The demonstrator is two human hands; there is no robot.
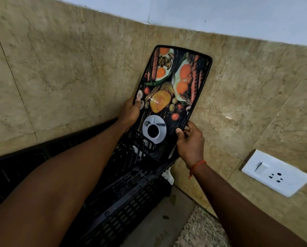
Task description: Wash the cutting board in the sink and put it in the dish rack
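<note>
Beige marble wall (68, 68) bears a white switch-socket plate (276, 172).

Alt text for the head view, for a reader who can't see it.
Two hands hold a food-printed cutting board nearly upright, its lower end among the prongs of a black dish rack by a tan tiled wall. The left hand grips its left edge, the right hand its right edge; a white switch plate is on the wall.

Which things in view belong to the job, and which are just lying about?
Part of the job:
- cutting board, tilted, lower end in the rack
- left hand and right hand, each with a grip on one side edge
- black dish rack

Just there:
- switch and socket plate
- tiled wall
- countertop
</note>
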